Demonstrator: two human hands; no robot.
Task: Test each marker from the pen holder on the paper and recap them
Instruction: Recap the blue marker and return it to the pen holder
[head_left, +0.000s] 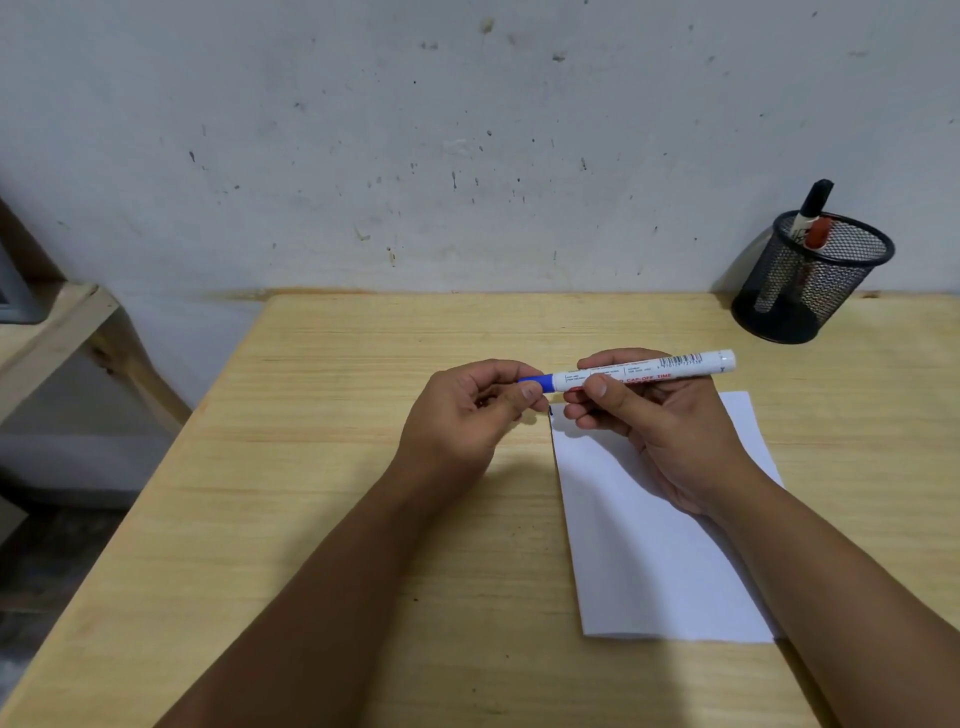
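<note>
A white marker (670, 365) with a blue cap (540, 383) lies level above the table, held between both hands. My right hand (660, 431) grips its barrel near the middle. My left hand (467, 410) pinches the blue cap at the marker's left end; the cap sits on the marker. Under my right hand lies a white sheet of paper (649, 545) with a small dark mark at its top left corner. A black mesh pen holder (810, 280) stands at the back right, with a black-capped marker (810, 208) and a red-capped marker (818, 234) in it.
The wooden table (363, 467) meets a stained white wall at the back. Its left edge runs diagonally, with a wooden shelf frame (62, 332) and the floor beyond it.
</note>
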